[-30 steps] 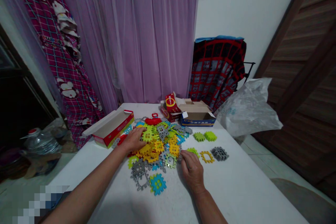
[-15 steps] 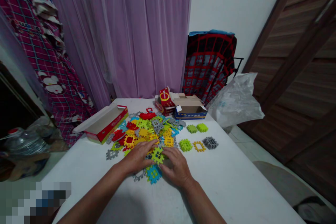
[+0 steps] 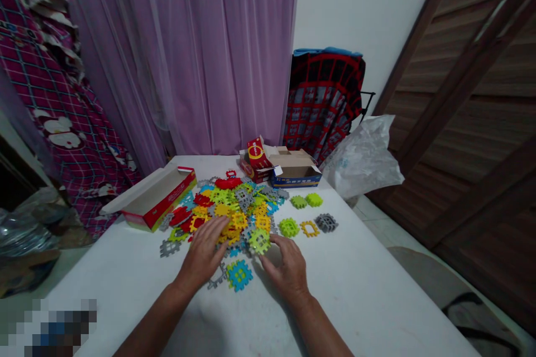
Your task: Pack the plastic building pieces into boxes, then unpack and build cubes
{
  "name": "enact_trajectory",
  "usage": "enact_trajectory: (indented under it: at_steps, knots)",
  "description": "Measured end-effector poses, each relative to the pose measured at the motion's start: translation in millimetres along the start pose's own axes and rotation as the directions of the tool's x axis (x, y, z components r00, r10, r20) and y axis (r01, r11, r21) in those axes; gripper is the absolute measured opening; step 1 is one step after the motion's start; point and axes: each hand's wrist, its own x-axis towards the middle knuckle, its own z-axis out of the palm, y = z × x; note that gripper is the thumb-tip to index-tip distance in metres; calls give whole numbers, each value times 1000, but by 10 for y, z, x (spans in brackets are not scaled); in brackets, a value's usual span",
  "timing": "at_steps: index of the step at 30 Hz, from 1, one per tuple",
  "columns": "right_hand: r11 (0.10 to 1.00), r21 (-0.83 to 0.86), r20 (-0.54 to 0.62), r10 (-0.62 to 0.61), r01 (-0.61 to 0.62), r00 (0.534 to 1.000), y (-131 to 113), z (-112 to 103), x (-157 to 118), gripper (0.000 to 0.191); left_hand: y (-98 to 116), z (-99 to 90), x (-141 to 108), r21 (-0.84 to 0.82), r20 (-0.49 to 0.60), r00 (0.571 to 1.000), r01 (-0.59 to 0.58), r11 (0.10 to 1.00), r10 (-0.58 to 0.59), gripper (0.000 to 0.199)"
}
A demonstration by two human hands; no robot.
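My right hand [image 3: 288, 268] pinches a lime-green notched building tile [image 3: 259, 241] between thumb and fingers, at the near right edge of the heap. My left hand [image 3: 204, 250] is open, its fingers stretched over the near side of the mixed pile [image 3: 226, 201] of red, yellow, green, grey and blue notched tiles. Whether its fingertips touch the tiles I cannot tell. Between my wrists lie a blue tile [image 3: 239, 275] with green under it and a grey frame tile [image 3: 216, 276].
Right of the pile sit a green stack [image 3: 288, 227], a yellow frame tile [image 3: 309, 228], a grey stack [image 3: 326, 223] and two more green groups [image 3: 314, 199]. An open red box [image 3: 163, 201] lies left; a blue box [image 3: 296, 178] and red box [image 3: 256, 162] stand behind.
My left hand has let go of the green tile and moved left over the pile. My right hand keeps the tile, now slightly raised and turned. The view has shifted a little.
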Motion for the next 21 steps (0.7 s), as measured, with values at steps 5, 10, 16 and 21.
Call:
enact_trajectory:
  at_steps: [5,10,16,21]
  knots:
    - [966,-204,-151,132,-162,980,447,-161,11,34,-352,22,-232,28,-405,900,189,981,-162,47]
    - [919,-270,-193,241,-287,951,724,-143,77,35,-541,15,-360,-43,-493,821,308,951,-288,49]
    - [906,-297,-166,263,-302,950,767,-7,71,39,-538,-5,-373,-150,-467,783,387,910,-411,49]
    - [896,-321,-129,281,-308,951,784,-4,48,41,-540,16,-363,-190,-449,770,413,891,-453,51]
